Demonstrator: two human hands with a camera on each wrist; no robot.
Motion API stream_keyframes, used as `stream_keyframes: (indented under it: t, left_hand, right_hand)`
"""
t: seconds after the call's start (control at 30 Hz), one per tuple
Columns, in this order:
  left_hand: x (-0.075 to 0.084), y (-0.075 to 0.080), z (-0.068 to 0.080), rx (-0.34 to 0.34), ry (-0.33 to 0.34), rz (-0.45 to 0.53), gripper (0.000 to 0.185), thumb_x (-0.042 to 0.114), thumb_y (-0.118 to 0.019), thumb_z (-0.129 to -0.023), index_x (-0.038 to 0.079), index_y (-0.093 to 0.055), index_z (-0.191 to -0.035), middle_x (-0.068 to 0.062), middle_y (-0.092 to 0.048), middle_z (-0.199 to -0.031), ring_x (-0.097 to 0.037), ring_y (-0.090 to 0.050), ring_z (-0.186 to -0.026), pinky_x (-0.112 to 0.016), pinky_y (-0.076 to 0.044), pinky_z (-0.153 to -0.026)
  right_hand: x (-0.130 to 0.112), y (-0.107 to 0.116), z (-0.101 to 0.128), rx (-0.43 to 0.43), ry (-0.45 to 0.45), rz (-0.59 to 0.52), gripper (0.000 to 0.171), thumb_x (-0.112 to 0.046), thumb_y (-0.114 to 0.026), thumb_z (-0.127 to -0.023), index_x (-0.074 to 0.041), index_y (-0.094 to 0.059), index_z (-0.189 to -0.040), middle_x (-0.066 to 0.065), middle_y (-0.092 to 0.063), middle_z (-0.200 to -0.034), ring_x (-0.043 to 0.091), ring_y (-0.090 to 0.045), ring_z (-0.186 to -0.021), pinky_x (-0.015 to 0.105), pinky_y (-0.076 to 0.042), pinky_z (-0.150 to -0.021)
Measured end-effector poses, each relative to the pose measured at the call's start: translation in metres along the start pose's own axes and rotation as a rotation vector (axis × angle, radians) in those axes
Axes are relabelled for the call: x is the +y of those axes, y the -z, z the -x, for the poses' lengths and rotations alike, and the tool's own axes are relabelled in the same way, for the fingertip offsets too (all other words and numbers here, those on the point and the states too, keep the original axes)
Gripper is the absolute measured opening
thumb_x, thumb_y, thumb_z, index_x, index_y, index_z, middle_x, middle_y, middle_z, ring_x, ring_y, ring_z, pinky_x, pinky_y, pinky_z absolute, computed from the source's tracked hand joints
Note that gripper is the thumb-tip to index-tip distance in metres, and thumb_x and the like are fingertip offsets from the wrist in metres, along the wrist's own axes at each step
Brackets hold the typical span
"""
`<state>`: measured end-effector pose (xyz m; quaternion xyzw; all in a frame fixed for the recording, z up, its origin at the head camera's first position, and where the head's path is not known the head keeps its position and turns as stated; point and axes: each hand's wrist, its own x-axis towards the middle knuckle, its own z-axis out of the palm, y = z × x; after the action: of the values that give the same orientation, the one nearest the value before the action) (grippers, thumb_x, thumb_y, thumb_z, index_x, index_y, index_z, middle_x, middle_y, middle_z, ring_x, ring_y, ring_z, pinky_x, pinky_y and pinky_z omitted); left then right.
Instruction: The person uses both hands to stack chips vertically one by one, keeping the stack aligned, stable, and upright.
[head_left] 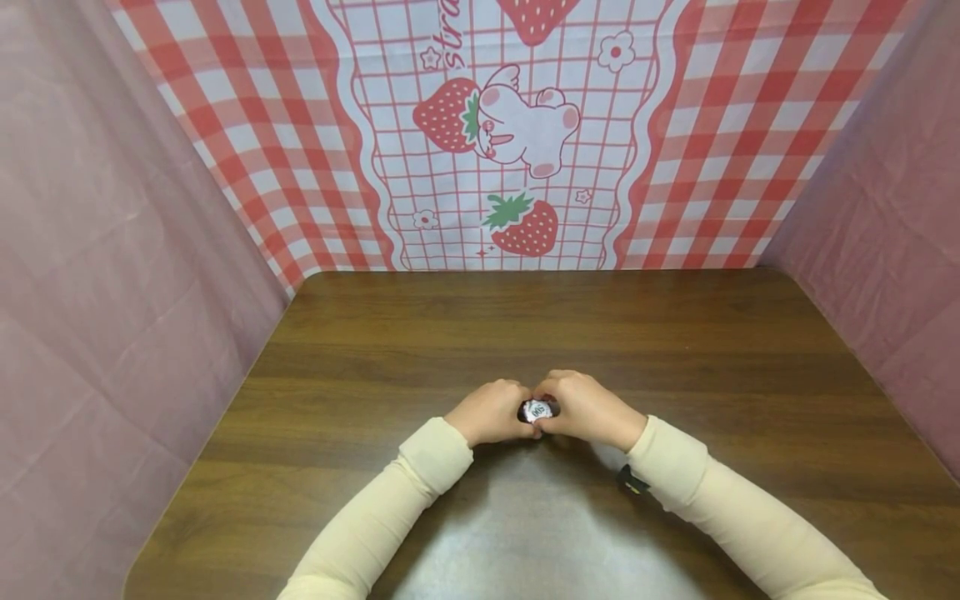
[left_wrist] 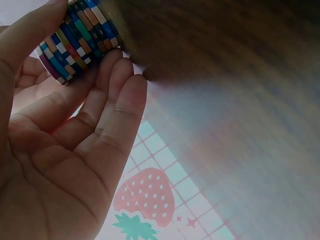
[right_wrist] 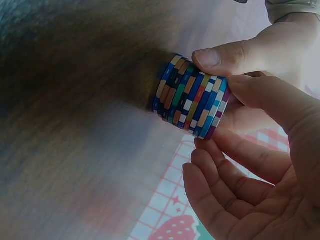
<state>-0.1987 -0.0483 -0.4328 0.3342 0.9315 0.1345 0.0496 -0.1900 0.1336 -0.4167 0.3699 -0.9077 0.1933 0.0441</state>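
Observation:
A stack of poker chips (right_wrist: 190,97) stands on the wooden table with multicoloured edges. Its white top chip (head_left: 537,411) bears dark digits and faces up in the head view. My left hand (head_left: 491,412) holds the stack from the left, thumb on the near side and fingers round the far side. From the right, my right hand (head_left: 588,408) grips it likewise, thumb and index finger at the upper chips. The two hands' fingertips meet around the stack. In the left wrist view, part of the stack (left_wrist: 80,40) is cut off by the frame's top edge.
The brown wooden table (head_left: 375,333) runs back to a red-and-white checked cloth (head_left: 720,167) with strawberry prints. Pink curtains (head_left: 112,292) hang at both sides. A small dark device (head_left: 633,479) sits under the right sleeve's cuff.

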Motion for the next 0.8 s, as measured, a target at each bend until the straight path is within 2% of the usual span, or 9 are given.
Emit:
stream_keyframes:
  t: [0.33, 0.5, 0.67, 0.8]
  left_hand:
    - [-0.001, 0.0, -0.001, -0.01, 0.004, -0.002, 0.031, 0.038, -0.079, -0.078, 0.013, -0.07, -0.095, 0.002, -0.069, -0.087, -0.011, -0.061, -0.078, -0.028, -0.051, -0.072]
    - [-0.002, -0.001, 0.0, -0.033, 0.01, 0.059, 0.034, 0.038, -0.081, -0.076, 0.014, -0.069, -0.097, 0.003, -0.068, -0.089, -0.009, -0.06, -0.081, -0.027, -0.051, -0.076]
    - [-0.006, 0.005, 0.007, -0.087, 0.018, 0.131, 0.046, 0.036, -0.082, -0.075, 0.012, -0.068, -0.111, 0.002, -0.068, -0.099, -0.01, -0.06, -0.09, -0.027, -0.05, -0.083]
    - [-0.014, 0.012, 0.014, -0.085, 0.071, 0.129, 0.053, 0.033, -0.079, -0.08, 0.008, -0.063, -0.124, -0.003, -0.067, -0.109, -0.015, -0.061, -0.101, -0.031, -0.049, -0.092]
  right_hand:
    - [0.001, 0.0, 0.001, -0.028, -0.021, -0.013, 0.023, -0.019, -0.079, -0.075, -0.008, -0.073, -0.094, 0.0, -0.067, -0.087, 0.011, -0.06, -0.078, 0.029, -0.05, -0.07]
    - [0.002, -0.001, 0.002, -0.025, -0.021, -0.015, 0.023, -0.019, -0.079, -0.076, -0.009, -0.072, -0.095, 0.0, -0.068, -0.088, 0.011, -0.061, -0.08, 0.03, -0.051, -0.071]
    - [0.006, -0.001, 0.003, -0.009, -0.041, -0.041, 0.028, -0.025, -0.077, -0.081, -0.008, -0.071, -0.102, 0.001, -0.071, -0.094, 0.014, -0.064, -0.084, 0.033, -0.052, -0.075]
    - [0.012, 0.004, 0.006, 0.024, -0.106, -0.108, 0.035, -0.029, -0.073, -0.087, -0.004, -0.069, -0.112, 0.007, -0.072, -0.103, 0.02, -0.068, -0.092, 0.038, -0.055, -0.08]
